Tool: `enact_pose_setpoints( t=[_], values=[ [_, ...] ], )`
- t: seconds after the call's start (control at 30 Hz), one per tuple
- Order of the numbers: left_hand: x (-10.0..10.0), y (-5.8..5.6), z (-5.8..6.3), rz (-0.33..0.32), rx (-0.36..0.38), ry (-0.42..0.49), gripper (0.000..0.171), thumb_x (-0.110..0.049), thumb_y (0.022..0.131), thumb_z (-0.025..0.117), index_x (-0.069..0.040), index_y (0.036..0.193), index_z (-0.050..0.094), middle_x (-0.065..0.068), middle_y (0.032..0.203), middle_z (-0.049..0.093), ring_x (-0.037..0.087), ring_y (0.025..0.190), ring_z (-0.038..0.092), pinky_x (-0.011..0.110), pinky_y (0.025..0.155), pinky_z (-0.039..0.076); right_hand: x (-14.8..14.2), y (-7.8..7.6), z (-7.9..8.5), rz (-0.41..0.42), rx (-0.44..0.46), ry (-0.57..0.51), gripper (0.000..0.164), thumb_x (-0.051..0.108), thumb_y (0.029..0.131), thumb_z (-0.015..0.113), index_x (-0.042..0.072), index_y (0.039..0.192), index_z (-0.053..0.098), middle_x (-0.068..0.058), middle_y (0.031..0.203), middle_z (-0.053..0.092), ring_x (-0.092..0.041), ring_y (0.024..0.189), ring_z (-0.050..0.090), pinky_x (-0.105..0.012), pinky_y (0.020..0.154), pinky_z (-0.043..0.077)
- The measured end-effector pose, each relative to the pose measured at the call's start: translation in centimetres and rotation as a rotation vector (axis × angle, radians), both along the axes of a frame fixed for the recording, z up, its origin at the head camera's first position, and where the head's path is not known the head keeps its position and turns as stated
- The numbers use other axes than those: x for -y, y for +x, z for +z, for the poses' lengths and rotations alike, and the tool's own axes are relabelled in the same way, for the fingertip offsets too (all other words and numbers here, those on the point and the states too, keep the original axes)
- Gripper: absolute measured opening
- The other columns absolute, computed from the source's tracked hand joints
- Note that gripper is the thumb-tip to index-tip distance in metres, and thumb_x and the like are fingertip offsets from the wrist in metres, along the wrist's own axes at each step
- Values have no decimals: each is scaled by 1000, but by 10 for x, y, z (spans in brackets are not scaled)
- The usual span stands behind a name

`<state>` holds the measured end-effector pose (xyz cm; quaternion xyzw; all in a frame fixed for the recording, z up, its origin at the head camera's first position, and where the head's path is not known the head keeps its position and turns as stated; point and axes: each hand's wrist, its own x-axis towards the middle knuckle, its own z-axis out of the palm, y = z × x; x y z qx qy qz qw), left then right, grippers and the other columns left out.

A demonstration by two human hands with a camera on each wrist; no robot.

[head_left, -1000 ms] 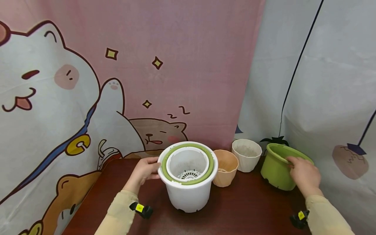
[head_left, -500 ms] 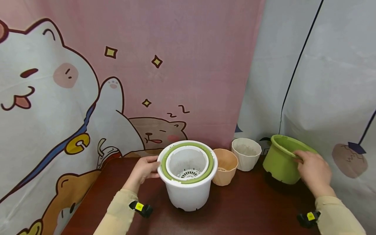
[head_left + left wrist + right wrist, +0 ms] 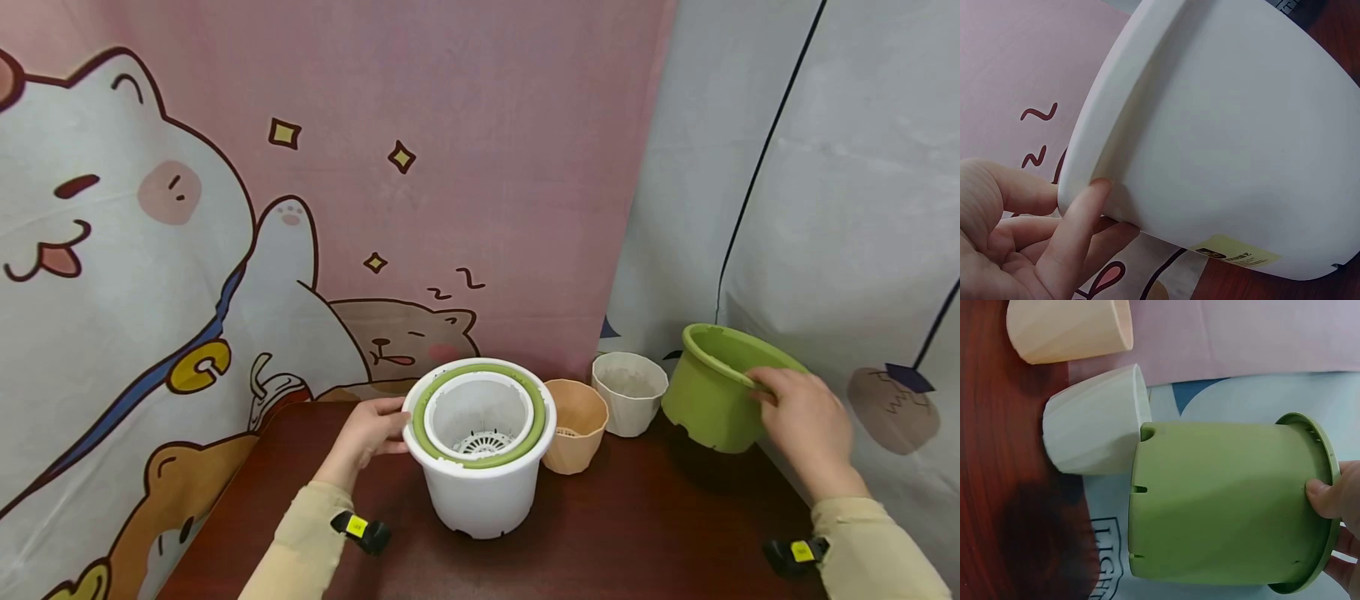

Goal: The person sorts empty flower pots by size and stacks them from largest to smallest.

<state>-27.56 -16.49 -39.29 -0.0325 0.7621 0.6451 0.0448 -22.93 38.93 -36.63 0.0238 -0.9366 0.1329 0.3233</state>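
A large white flower pot (image 3: 480, 500) stands on the table, with a green pot (image 3: 420, 423) nested in it and a smaller white pot (image 3: 480, 408) with a slotted bottom innermost. My left hand (image 3: 371, 433) holds the large pot's rim at its left side; in the left wrist view the thumb lies under the rim on the outer wall (image 3: 1210, 125). My right hand (image 3: 806, 421) pinches the rim of another green flower pot (image 3: 708, 400), tilted and raised off the table at the right. In the right wrist view its notched base (image 3: 1138, 506) faces the tabletop.
A peach pot (image 3: 577, 446) stands right beside the nested pots, and a small cream faceted pot (image 3: 630, 412) behind it, close to the raised green pot. The dark red table (image 3: 600, 533) meets a printed cloth backdrop (image 3: 525, 208) at the back and right.
My right hand has lifted the green pot off the table, first moving it right and then a little left. The left hand and nested pots stay put.
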Motion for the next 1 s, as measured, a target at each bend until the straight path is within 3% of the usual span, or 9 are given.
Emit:
enact_pose_setpoints(
  t=[0.4, 1.0],
  values=[
    [1, 0, 1, -8, 0, -5, 40, -4, 94, 65, 5, 133, 59, 22, 114, 66, 20, 74, 68, 35, 62, 62, 19, 1, 18, 59, -127, 5, 28, -5, 83, 71, 5, 108, 69, -22, 103, 66, -46, 92, 55, -63, 69, 44],
    [1, 0, 1, -4, 4, 13, 41, -3, 93, 65, 6, 133, 58, 21, 113, 67, 21, 73, 69, 35, 61, 62, 59, -2, 39, 164, -244, -30, 27, -9, 79, 73, 5, 102, 72, -19, 97, 69, -41, 93, 56, -57, 75, 45]
  ],
)
